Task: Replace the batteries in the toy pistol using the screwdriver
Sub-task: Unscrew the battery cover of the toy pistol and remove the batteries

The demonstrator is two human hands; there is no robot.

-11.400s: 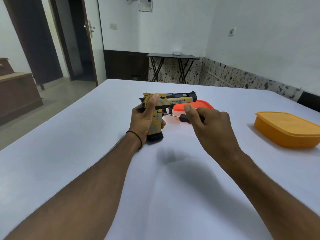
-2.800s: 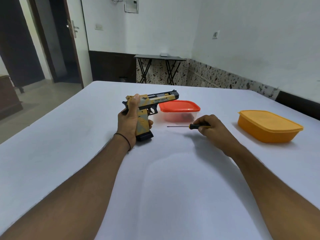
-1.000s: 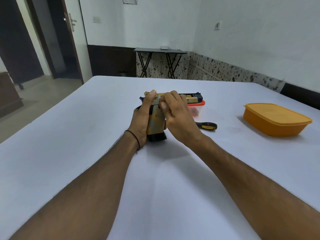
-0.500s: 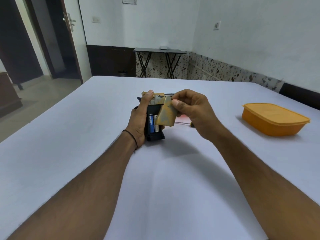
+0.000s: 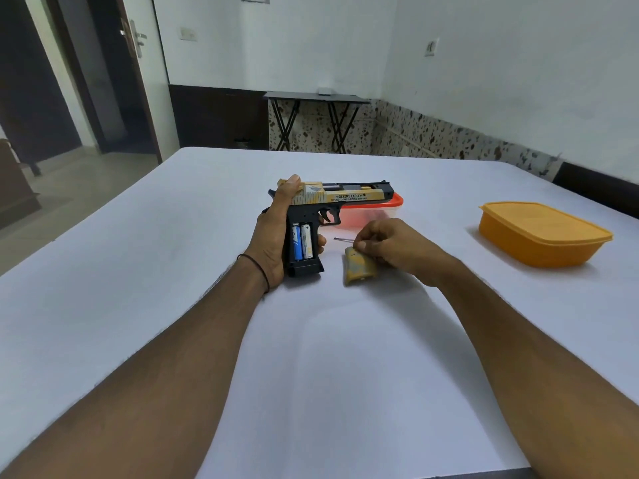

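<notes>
Tan-and-black plastic toy pistol is at mid-bench, standing upright with the butt of its handle on the white bench. The barrel runs left-right and the muzzle points right. "DESERT EAGLE" is printed on the slide. Black frame and trigger. The handle's side is open, showing two batteries upright side by side, one blue and one white-silver.

Left grip is clenched around the back of the handle, thumb up on the rear of the slide, fingertips wrapping the front. There is a thin black band on that wrist.

Right grip is just right of the pistol, fingers curled, pinching the far end of the tan mottled battery cover. The cover lies flat on the bench, apart from the handle.

Thin metal screwdriver shaft sticks out leftward from behind the right grip, tip toward the pistol. Its handle is hidden by the fingers.

Clear plastic box with a red lid sits right behind the muzzle end, partly blocked by the barrel. Orange lidded plastic box is well apart, at far right.

Black folding table stands at the back wall, with a dark door at left.
</notes>
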